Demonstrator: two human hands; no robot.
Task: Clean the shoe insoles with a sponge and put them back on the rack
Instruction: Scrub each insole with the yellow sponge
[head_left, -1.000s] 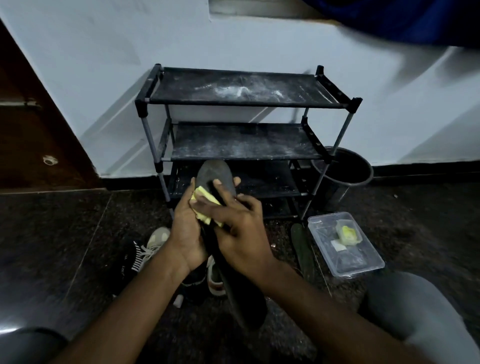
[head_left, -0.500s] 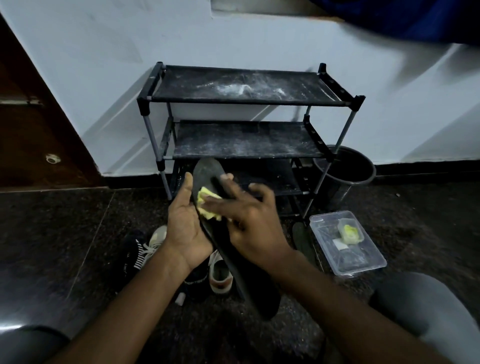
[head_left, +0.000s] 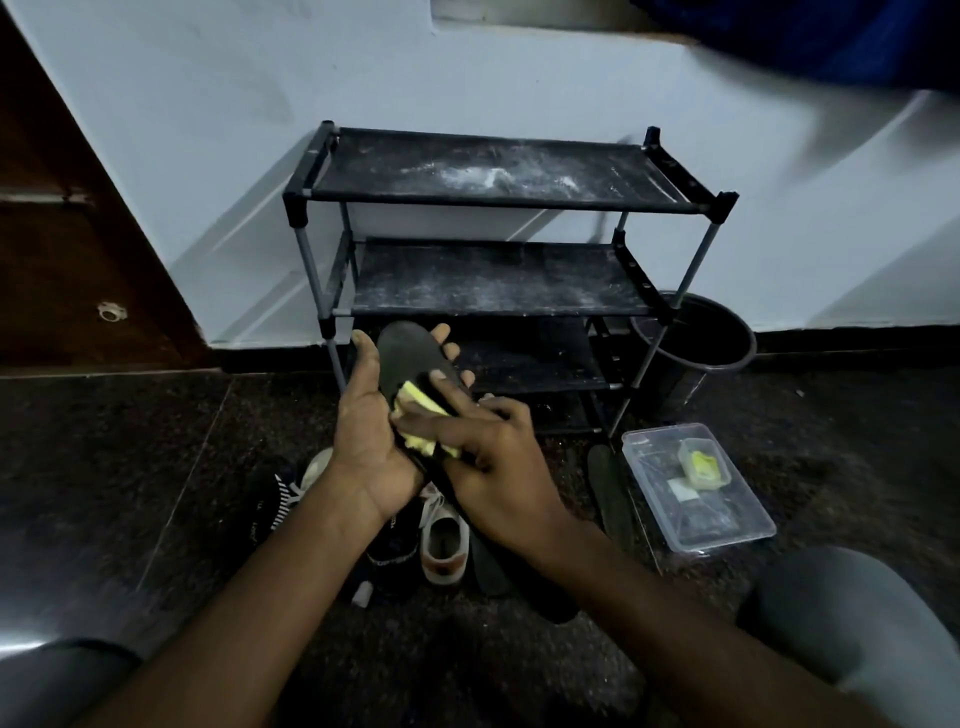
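Here, the door (head_left: 62, 234): we see brown wood at the far left edge, beside the pale wall (head_left: 208, 130).
Floor (head_left: 156, 441): dark speckled stone, under everything we list.
Dark sneaker (head_left: 275, 499): it lies on the floor with striped laces, just left of our left forearm.
Left hand (head_left: 363, 447): we cradle the insole from beneath, thumb along its left edge, fingers (head_left: 441, 332) curling up round its right edge.
Insole (head_left: 410, 353): black, held in the air in front of the rack's lowest shelf, toe end up and heel end down below our right forearm.
Sponge (head_left: 421, 408): yellow, pressed flat against the middle of the insole.
White shoe (head_left: 441, 540): on the floor below our hands, opening upward.
Right hand (head_left: 498, 483): we pinch the sponge between thumb and fingers.
Rack (head_left: 493, 286): black, three dusty shelves showing, standing against the wall.
Second insole (head_left: 610, 493): dark, flat on the floor, just left of the clear box.
Clear box (head_left: 737, 519): plastic, on the floor, with a small tub (head_left: 701, 465) of something yellow inside.
Bucket (head_left: 717, 338): black, just beside the rack's right legs.
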